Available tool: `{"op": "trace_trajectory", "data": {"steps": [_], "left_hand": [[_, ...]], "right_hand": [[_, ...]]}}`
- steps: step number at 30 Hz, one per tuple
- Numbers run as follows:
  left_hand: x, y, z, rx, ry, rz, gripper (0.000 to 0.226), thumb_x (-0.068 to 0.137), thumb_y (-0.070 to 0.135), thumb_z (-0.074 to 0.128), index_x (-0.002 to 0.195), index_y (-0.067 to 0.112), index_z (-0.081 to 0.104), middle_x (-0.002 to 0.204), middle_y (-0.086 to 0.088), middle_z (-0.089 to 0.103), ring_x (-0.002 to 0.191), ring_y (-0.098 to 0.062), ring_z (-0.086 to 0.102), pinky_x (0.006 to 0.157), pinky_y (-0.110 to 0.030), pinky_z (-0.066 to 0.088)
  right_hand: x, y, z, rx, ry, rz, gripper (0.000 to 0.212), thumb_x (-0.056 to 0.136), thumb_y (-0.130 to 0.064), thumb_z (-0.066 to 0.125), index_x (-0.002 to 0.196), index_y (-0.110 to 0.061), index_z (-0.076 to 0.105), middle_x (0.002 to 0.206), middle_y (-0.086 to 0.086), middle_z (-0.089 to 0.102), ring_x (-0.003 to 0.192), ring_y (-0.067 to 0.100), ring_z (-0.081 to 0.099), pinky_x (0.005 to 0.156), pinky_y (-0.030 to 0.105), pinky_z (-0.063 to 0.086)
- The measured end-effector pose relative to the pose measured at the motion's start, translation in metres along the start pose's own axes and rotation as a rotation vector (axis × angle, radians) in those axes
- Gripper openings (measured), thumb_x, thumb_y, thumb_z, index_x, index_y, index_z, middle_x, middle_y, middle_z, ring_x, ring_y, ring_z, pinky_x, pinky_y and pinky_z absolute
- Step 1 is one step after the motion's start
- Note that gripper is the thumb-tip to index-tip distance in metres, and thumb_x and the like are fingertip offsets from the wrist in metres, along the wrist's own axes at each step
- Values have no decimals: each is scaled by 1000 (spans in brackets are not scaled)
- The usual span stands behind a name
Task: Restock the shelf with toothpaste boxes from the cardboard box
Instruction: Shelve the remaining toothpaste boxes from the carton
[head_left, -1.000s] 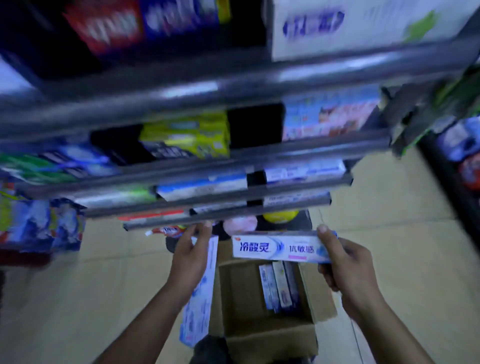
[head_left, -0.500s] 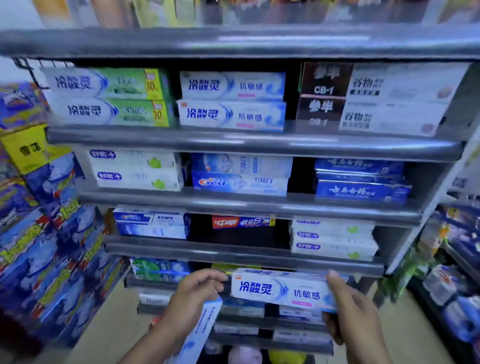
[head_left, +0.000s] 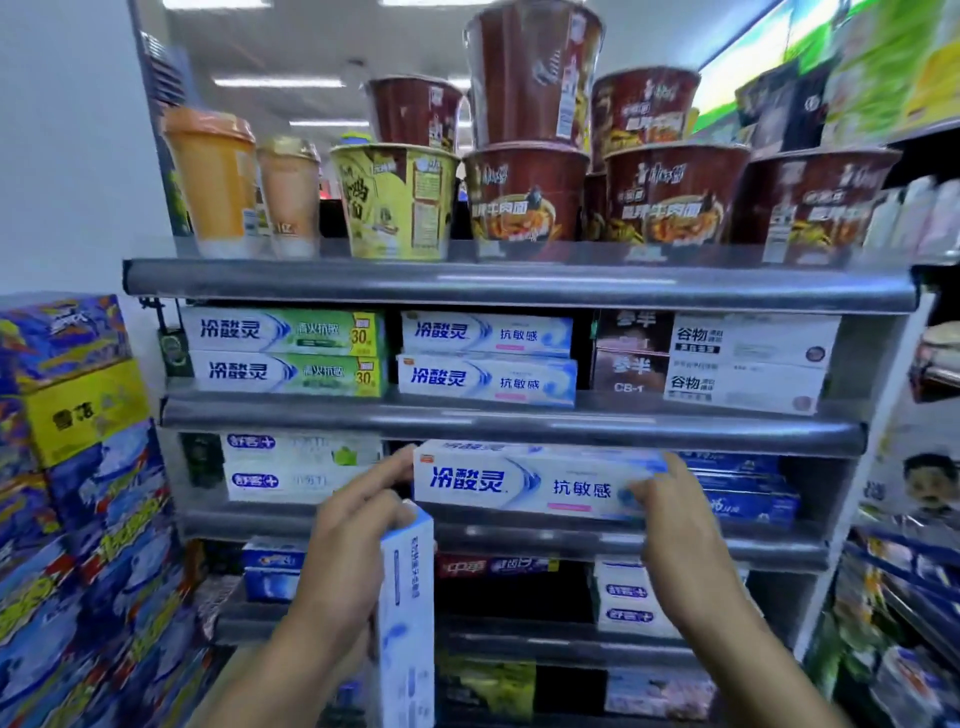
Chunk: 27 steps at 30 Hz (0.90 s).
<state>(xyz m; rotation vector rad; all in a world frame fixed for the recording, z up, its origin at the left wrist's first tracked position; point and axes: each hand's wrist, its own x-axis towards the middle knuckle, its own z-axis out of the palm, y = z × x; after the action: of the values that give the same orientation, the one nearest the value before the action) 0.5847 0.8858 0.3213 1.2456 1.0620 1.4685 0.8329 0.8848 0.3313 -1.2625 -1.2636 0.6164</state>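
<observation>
Head view: holding 1 toothpaste box (head_left: 535, 483) between right hand (head_left: 675, 525) and left hand (head_left: 353, 561), with spare box (head_left: 408, 613) clutched in left. Risk of dropping spare through split grip.

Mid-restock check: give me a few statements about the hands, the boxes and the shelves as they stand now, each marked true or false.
1. The right hand grips the right end of the level toothpaste box. True.
2. The left hand holds nothing. False: it holds a second box upright, and its fingers touch the left end of the level toothpaste box.
3. Two matching boxes lie stacked on the shelf directly under the noodle cups. True.
4. The top shelf carries toothpaste. False: it carries noodle cups and drink cups.
</observation>
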Motion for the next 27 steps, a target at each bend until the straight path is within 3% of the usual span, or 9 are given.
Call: {"op": "trace_trajectory", "data": {"steps": [4,6,7,11,16,19,22,25,27], "left_hand": [[26,31,-7,-9,-8,87,47,91,2,51,126,26,71,118,-1,76,93,-23,70,68,-26,50],[37,45,-8,-34,-22,94,48,80,11,56,121,29,74,112,-3,77,82,-21,67,64,-28,50],[42,51,-10,-41,-30,93,51,74,15,55,118,30,75,108,-2,78,80,-21,67,63,-30,50],[61,67,-15,-20,-13,125,51,69,18,55,111,36,77,113,3,76,84,-22,65,68,-34,47],[81,74,-16,45,-39,198,47,83,10,51,101,45,77,104,15,78,77,-25,66,65,-34,50],[95,71,-14,30,1,224,51,91,0,48,111,40,74,115,14,76,90,-19,70,71,-26,54],[107,68,-10,103,-28,193,55,92,-1,49,106,45,76,113,5,78,83,-9,69,68,-22,55],[114,61,-8,280,-51,123,50,91,3,54,132,28,68,139,3,62,123,-14,57,99,-35,46],[118,59,-9,334,-45,131,51,90,5,56,139,21,63,149,6,52,136,-16,47,106,-35,38]], "right_hand": [[20,-25,13,26,59,-136,39,80,-42,44,113,-33,62,123,-11,60,103,-5,52,86,32,42],[31,-30,18,43,77,-205,55,92,-43,53,146,-37,47,143,-19,48,124,-4,45,98,22,39],[37,-32,19,55,83,-235,58,97,-42,59,152,-37,41,143,-19,46,124,-3,46,94,15,39],[59,-39,26,93,146,-335,46,92,-33,73,131,-42,51,106,-14,61,87,-3,59,67,14,48],[85,-44,40,103,215,-401,33,89,-22,78,102,-42,56,98,-21,71,83,-4,66,67,12,50],[98,-40,48,67,258,-394,27,89,-26,77,103,-42,60,94,-17,74,80,0,68,63,17,53],[106,-33,56,-150,269,-367,31,92,-32,75,120,-37,63,94,-15,71,80,1,65,67,26,55],[109,-27,57,-283,248,-343,53,92,-32,74,141,-28,56,120,-6,69,105,15,65,91,40,56],[110,-26,56,-320,258,-359,58,92,-32,74,145,-27,53,125,-3,67,109,20,63,95,43,54]]}}
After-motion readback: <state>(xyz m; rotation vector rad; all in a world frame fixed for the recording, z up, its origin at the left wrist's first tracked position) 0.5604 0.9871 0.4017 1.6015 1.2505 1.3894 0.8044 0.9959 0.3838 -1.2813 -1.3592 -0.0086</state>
